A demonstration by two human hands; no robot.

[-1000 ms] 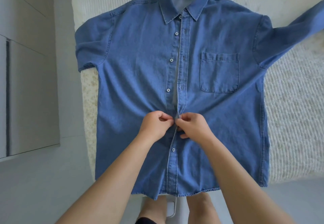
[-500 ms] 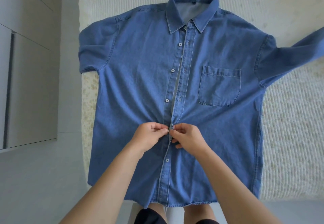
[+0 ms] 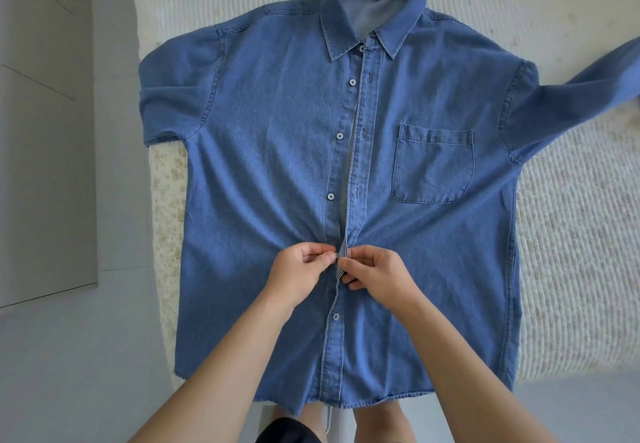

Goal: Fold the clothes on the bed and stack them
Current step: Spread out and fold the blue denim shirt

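Note:
A blue denim shirt (image 3: 270,151) lies face up on the bed (image 3: 571,252), collar away from me, hem hanging over the near edge. Its front is partly unbuttoned, with a gap along the placket above my hands. My left hand (image 3: 298,274) pinches the button side of the placket at mid-height. My right hand (image 3: 375,274) pinches the buttonhole side right beside it, fingertips almost meeting. One button lower down is fastened. The left sleeve is folded under near the shoulder; the right sleeve stretches off toward the right edge.
The bed has a cream ribbed cover (image 3: 588,200) with open room to the right of the shirt. A grey floor (image 3: 69,373) and a pale cabinet (image 3: 45,130) lie left of the bed. My legs (image 3: 377,425) stand at the bed's near edge.
The view has shifted so the shirt sits lower and more to the right in frame. Both hands stay pinched together on the placket at the same button spot.

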